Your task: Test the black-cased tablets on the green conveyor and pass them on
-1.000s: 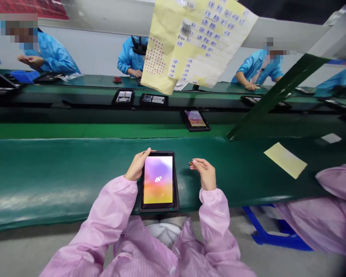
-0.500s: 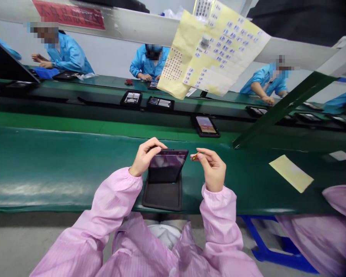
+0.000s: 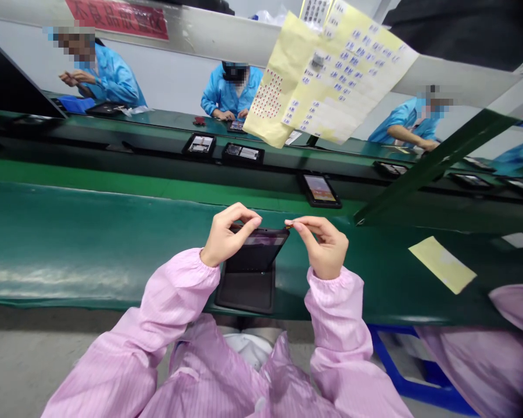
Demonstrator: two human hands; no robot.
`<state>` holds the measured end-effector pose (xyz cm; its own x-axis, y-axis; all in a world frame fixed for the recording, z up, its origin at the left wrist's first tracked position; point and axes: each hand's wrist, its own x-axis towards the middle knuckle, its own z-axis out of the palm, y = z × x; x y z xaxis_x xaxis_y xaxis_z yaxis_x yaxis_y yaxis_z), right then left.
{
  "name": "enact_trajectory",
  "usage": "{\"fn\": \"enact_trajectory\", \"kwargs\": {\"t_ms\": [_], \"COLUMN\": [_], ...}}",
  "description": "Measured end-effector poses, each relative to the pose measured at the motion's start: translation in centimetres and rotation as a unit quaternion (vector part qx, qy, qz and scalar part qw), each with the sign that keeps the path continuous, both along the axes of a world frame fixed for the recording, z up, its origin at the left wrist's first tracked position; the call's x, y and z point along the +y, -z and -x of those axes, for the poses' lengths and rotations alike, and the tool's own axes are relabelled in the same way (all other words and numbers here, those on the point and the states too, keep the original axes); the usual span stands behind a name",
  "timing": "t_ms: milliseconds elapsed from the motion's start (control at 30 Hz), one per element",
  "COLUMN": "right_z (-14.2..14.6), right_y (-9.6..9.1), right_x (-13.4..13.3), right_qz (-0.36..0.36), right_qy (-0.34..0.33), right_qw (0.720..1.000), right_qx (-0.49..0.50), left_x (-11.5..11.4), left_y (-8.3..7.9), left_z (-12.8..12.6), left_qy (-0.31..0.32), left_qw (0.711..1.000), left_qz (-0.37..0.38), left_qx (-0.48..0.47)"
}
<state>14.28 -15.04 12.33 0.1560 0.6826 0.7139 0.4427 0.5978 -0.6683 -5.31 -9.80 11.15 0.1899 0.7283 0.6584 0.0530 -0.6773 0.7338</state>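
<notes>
A dark tablet [image 3: 261,251] is tilted up on its near edge out of a black tray [image 3: 246,290] that lies on the green bench [image 3: 70,232]. My left hand [image 3: 227,235] grips the tablet's raised top edge with curled fingers. My right hand [image 3: 323,244] pinches a tiny orange-tipped part [image 3: 289,223] right at the tablet's top right corner. The screen faces me and looks dim.
A lit tablet in a tray [image 3: 320,190] and two more trays [image 3: 243,154] lie on the conveyor behind. A yellow label sheet [image 3: 331,75] hangs overhead. A yellow paper [image 3: 442,264] lies to the right. People in blue work across; a pink sleeve [image 3: 505,337] is at right.
The tablet lay flat with a bright screen; my left hand has tipped it up from its tray. My right hand has brought the small part from the right to the tablet's top corner.
</notes>
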Motion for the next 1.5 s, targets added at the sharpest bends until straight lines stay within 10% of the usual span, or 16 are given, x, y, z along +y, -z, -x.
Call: {"fn": "enact_trajectory", "kwargs": {"t_ms": [167,400,700,1500], "right_z": [0.0,-0.2,-0.3,-0.3], "right_y": [6.6,15.0,15.6,15.8], "right_x": [-2.2,-1.1,0.0,-0.1], "right_qz": [-0.182,-0.193,-0.16,-0.13], "right_qy": [0.005,-0.103,-0.124,-0.127], "right_qw": [0.943,0.839,0.823,0.824], "right_qx": [-0.278,-0.498,-0.531,-0.536], "left_x": [1.9,8.6,12.0,13.1], "left_y": [1.5,3.7,6.2,6.6], "left_z": [-0.6,-1.3,-0.8,-1.7], "left_qy": [0.005,-0.013,-0.048,-0.037], "left_qw": [0.973,0.941,0.927,0.928], "left_qz": [0.116,0.227,0.283,0.286], "left_qx": [-0.199,-0.251,-0.242,-0.236]}}
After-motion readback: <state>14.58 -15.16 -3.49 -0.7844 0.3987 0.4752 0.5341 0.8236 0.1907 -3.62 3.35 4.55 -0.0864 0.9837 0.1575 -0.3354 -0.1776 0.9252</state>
